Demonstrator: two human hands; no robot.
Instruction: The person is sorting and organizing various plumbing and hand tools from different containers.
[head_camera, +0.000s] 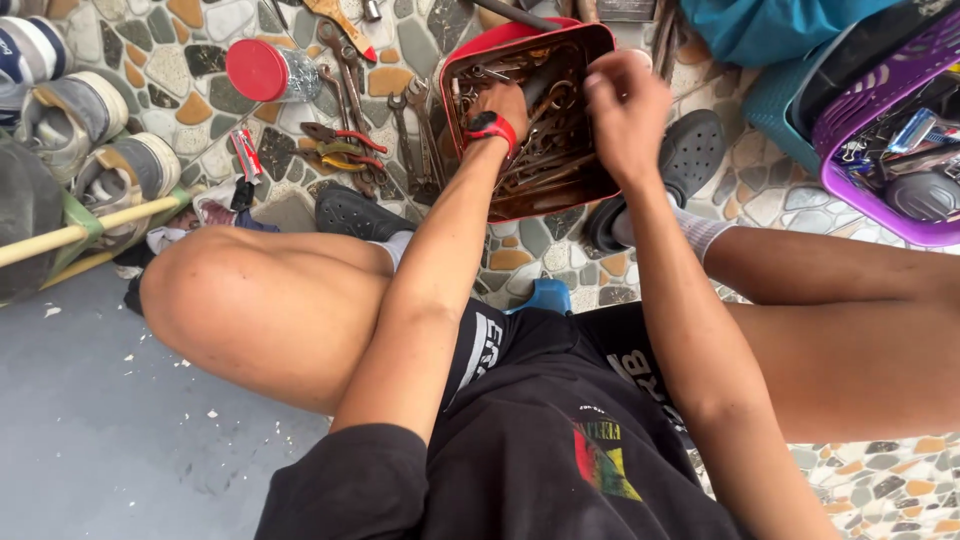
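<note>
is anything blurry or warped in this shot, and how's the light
Head view: even, soft daylight with no harsh glare; the right hand is motion-blurred over the red tool tin, while the left hand in the tin among rusty wrenches is sharper; wide-lens distortion bows the edges and stretches the knees; the tin's inside is shadowed.

- Single head-worn view, looking steeply down past the person's own chest and knees.
- It faces forward over the red tool tin (470, 70) on the pebble floor (190, 70), close in.
- No second view shares this.
</note>
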